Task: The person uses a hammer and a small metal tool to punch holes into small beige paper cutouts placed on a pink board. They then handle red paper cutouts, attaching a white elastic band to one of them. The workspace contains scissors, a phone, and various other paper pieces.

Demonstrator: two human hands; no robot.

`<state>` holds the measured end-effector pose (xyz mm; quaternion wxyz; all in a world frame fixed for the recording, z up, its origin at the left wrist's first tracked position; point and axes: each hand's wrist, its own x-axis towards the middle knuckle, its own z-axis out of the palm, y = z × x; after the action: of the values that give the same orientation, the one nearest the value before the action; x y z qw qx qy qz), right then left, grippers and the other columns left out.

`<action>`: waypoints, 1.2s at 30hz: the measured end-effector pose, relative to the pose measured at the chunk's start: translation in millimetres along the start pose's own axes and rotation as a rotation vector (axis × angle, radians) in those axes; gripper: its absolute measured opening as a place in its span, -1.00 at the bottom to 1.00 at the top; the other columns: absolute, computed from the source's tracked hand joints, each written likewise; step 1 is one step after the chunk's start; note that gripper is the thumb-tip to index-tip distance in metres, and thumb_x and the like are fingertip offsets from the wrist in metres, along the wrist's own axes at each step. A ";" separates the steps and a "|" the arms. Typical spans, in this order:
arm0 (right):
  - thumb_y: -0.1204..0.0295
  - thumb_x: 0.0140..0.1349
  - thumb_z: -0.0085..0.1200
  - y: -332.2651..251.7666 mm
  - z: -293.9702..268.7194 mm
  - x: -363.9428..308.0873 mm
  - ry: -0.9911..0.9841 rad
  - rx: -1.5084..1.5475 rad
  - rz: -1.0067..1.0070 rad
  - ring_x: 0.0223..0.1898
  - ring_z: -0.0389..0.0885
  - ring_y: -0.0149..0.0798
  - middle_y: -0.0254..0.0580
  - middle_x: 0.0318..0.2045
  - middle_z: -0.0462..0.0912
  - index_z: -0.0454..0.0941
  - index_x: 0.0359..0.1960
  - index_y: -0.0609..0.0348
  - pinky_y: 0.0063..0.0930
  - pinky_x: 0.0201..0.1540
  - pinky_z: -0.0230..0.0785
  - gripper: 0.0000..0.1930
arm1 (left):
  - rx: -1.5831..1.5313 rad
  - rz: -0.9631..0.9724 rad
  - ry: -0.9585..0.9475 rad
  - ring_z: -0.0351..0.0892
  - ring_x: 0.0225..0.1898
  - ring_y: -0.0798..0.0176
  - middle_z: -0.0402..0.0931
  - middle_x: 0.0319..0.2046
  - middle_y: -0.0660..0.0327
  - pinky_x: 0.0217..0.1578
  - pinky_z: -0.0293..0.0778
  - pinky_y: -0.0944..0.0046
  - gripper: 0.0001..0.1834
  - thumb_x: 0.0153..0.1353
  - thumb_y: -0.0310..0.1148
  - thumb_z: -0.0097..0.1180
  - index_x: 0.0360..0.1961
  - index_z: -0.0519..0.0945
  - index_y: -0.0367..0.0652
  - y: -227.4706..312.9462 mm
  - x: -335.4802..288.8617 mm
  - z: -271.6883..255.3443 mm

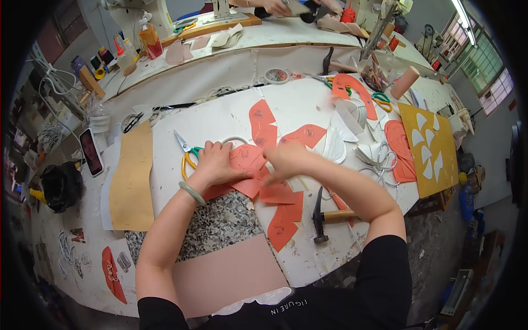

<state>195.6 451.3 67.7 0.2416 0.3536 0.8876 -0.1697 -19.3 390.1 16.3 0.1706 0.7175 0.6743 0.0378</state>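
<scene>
Where the left hand [217, 164] rests: on the near-left part of a coral-red cut piece, partly open, fingers spread and thumb set apart toward the right hand; a pale green bangle [192, 193] circles its wrist.
Right hand [287, 160]: just beside the left one, over the coral pieces, fingers bent and blurred; whether it grips anything cannot be told.
Coral-red cut piece [246, 158]: mid-table between the two hands, curved along its far edge, with dark lines drawn on its face; its near end overlaps other coral material.
Other coral shapes: one marked piece [263, 122] beyond the hands, one [309, 135] beyond the right hand, another [283, 226] nearer the body.
Left of the left hand: scissors [188, 156] with green and orange handles, blades pointing away from the body.
Below the hands: a speckled stone slab [223, 224], partly covered by a dusky pink sheet [228, 273].
Right of the slab: a hammer [319, 216] with a wooden handle, lying on the white table [305, 256].
Farther out: a tan sheet [131, 181] and a phone [91, 152] on the left; on the right, a mustard board [410, 124] bearing white cutouts.
</scene>
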 end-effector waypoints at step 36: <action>0.28 -0.25 0.64 120.2 -56.6 92.7 0.175 0.019 -0.017 0.21 0.46 0.04 -0.10 0.09 0.62 0.55 0.13 0.14 -0.16 0.22 0.39 -0.20 | -0.457 0.040 0.139 0.69 -0.14 -0.11 0.65 -0.06 -0.08 -0.11 0.58 0.09 -0.32 0.24 -0.57 0.12 0.42 0.35 -0.09 -1.7 -206.5 -38.9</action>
<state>204.7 611.8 47.9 0.1585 0.3617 0.9066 -0.1485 -50.2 195.2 88.7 0.2809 0.6692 0.6438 0.2422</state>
